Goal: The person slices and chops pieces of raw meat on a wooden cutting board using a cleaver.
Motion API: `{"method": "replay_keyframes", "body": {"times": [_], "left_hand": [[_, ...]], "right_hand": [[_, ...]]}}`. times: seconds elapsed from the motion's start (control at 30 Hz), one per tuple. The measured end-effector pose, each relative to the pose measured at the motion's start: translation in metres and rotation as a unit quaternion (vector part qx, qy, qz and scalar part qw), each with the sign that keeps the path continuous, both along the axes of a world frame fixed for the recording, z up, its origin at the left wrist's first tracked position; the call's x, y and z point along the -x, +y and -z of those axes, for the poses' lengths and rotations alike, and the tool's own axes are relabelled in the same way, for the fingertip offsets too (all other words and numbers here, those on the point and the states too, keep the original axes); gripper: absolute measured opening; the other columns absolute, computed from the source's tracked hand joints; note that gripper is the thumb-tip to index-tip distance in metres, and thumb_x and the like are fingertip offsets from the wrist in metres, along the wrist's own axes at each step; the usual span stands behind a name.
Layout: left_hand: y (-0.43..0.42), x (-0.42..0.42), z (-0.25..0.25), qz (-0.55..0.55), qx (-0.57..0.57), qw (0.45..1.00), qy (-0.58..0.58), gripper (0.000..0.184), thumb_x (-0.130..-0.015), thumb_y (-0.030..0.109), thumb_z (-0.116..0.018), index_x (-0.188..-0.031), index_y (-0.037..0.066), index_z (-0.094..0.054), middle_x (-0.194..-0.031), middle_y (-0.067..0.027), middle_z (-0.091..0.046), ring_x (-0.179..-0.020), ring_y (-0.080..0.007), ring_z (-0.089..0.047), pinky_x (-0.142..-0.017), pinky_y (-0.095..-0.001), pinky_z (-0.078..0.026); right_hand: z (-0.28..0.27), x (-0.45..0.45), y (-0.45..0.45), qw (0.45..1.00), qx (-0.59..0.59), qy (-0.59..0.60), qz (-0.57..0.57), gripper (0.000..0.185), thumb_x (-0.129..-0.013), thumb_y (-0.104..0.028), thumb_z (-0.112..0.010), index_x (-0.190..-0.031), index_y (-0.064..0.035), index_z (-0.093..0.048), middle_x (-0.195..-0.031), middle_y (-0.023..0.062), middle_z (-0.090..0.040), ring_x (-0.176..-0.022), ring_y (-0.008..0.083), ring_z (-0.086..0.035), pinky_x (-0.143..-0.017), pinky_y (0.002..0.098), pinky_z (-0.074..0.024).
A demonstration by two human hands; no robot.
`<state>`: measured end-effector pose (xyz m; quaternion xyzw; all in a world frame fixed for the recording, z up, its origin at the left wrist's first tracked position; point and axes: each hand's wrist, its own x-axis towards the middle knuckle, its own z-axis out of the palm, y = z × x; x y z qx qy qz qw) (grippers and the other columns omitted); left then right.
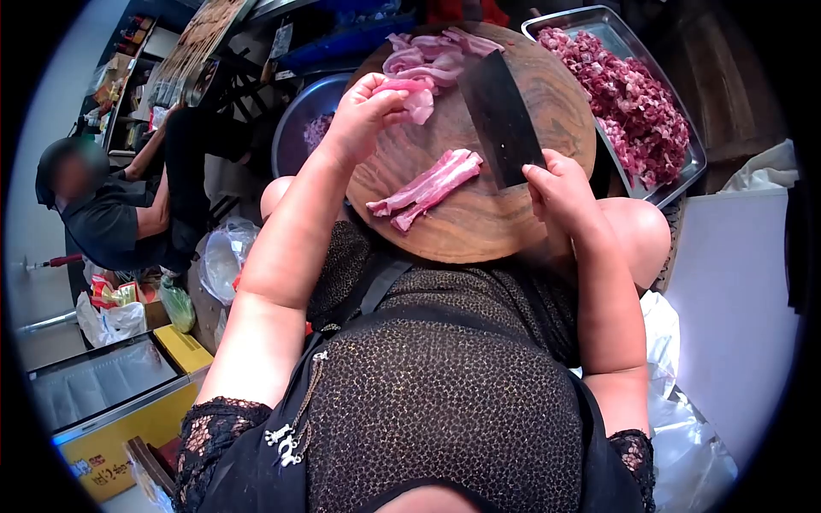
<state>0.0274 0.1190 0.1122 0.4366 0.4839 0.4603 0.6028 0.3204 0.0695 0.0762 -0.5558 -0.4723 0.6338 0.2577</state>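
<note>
My left hand [369, 115] pinches a slice of raw meat [417, 104], pink with pale fat, above the left part of a round wooden chopping board [428, 244]. In my right hand [560, 190] is the handle of a broad dark cleaver [499, 115], its blade pointing up and away over the board. Strips of raw meat [428, 186] lie side by side in the middle of the board, between my hands. At the board's far edge sits a heap of pale pink meat slices [428, 58].
A metal tray [699, 162] heaped with chopped meat [629, 98] stands at right. Left of the board is a metal bowl [286, 128] holding some meat. Another person [111, 197] sits at far left, near a yellow box [137, 427] and plastic bags [111, 316].
</note>
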Motion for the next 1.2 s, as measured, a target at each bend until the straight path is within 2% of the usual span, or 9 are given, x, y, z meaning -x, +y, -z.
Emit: {"method": "replay_keyframes", "body": {"times": [0.17,0.33,0.47,0.57,0.67,0.8,0.93,1.03,1.2], "left_hand": [[-0.003,0.012,0.007,0.013,0.006,0.995,-0.097,0.015,-0.091,0.006,-0.058,-0.106,0.004,-0.058,-0.108,-0.0146,-0.070,-0.097,-0.0204,-0.069,-0.084,-0.0360,-0.059],[-0.053,0.045,0.054,-0.032,0.148,0.988,0.012,0.020,-0.088,0.008,-0.062,-0.107,0.003,-0.062,-0.089,-0.0063,-0.067,-0.067,-0.0104,-0.062,-0.063,-0.0256,-0.058],[-0.071,0.082,0.065,0.068,0.277,0.950,0.130,0.043,-0.085,0.009,-0.065,-0.125,-0.002,-0.055,-0.082,-0.0043,-0.065,-0.068,-0.0120,-0.064,-0.059,-0.0249,-0.054],[-0.085,0.067,0.046,-0.003,-0.103,0.757,0.645,0.054,-0.078,0.017,-0.069,-0.128,-0.001,-0.056,-0.104,-0.0176,-0.068,-0.098,-0.0284,-0.067,-0.088,-0.0383,-0.053],[-0.057,0.046,0.055,0.144,-0.286,0.769,0.554,0.043,-0.076,0.018,-0.073,-0.116,0.003,-0.066,-0.106,-0.0180,-0.065,-0.100,-0.0353,-0.063,-0.089,-0.0418,-0.052],[-0.047,0.006,0.069,0.187,-0.286,0.769,0.540,0.033,-0.076,0.022,-0.073,-0.102,0.003,-0.070,-0.103,-0.0157,-0.065,-0.099,-0.0339,-0.062,-0.088,-0.0414,-0.051],[-0.043,0.005,0.069,0.229,-0.223,0.759,0.567,0.022,-0.079,0.021,-0.070,-0.092,0.003,-0.068,-0.100,-0.0120,-0.068,-0.097,-0.0269,-0.064,-0.086,-0.0388,-0.052],[-0.038,0.006,0.087,0.086,0.000,0.951,0.296,0.019,-0.088,0.016,-0.076,-0.098,0.003,-0.065,-0.087,0.0034,-0.065,-0.077,-0.0031,-0.056,-0.067,-0.0210,-0.049],[-0.020,-0.013,0.080,0.034,0.059,0.927,0.368,0.026,-0.085,0.026,-0.079,-0.098,0.004,-0.071,-0.081,-0.0011,-0.068,-0.072,-0.0069,-0.059,-0.067,-0.0245,-0.050]], "right_hand": [[-0.004,-0.001,-0.003,1.000,-0.001,0.002,0.018,0.012,-0.095,-0.015,-0.056,-0.096,-0.0025,-0.056,-0.058,0.0010,-0.050,-0.044,0.0135,-0.049,-0.042,0.0280,-0.0411],[-0.001,-0.004,-0.008,0.999,0.022,-0.001,0.030,0.013,-0.096,-0.014,-0.055,-0.098,-0.0019,-0.057,-0.060,0.0013,-0.051,-0.045,0.0127,-0.049,-0.042,0.0281,-0.0409],[-0.003,-0.007,-0.011,1.000,0.015,-0.012,0.017,0.013,-0.096,-0.014,-0.055,-0.100,-0.0018,-0.057,-0.059,0.0012,-0.050,-0.045,0.0120,-0.048,-0.042,0.0277,-0.0404],[-0.001,-0.007,-0.012,1.000,0.006,-0.015,0.008,0.012,-0.096,-0.014,-0.055,-0.099,-0.0029,-0.057,-0.059,0.0003,-0.050,-0.044,0.0109,-0.047,-0.041,0.0264,-0.0391],[-0.003,-0.005,-0.009,1.000,-0.008,-0.012,0.005,0.011,-0.096,-0.014,-0.056,-0.098,-0.0039,-0.057,-0.060,-0.0007,-0.049,-0.044,0.0097,-0.045,-0.040,0.0251,-0.0379],[0.001,-0.003,-0.008,1.000,-0.006,-0.006,0.012,0.012,-0.096,-0.014,-0.055,-0.098,-0.0021,-0.057,-0.059,0.0007,-0.050,-0.045,0.0116,-0.048,-0.042,0.0269,-0.0403],[-0.003,-0.006,-0.013,0.999,0.008,-0.006,0.031,0.012,-0.096,-0.015,-0.056,-0.095,-0.0025,-0.056,-0.061,0.0002,-0.050,-0.046,0.0116,-0.049,-0.042,0.0271,-0.0409],[0.000,-0.008,-0.011,1.000,0.006,-0.014,0.024,0.013,-0.096,-0.015,-0.056,-0.094,-0.0027,-0.056,-0.062,-0.0002,-0.050,-0.047,0.0116,-0.050,-0.043,0.0274,-0.0414],[-0.008,-0.001,-0.007,1.000,0.003,-0.011,0.010,0.011,-0.096,-0.013,-0.057,-0.098,-0.0029,-0.056,-0.057,-0.0004,-0.049,-0.044,0.0107,-0.047,-0.041,0.0258,-0.0391]]}}
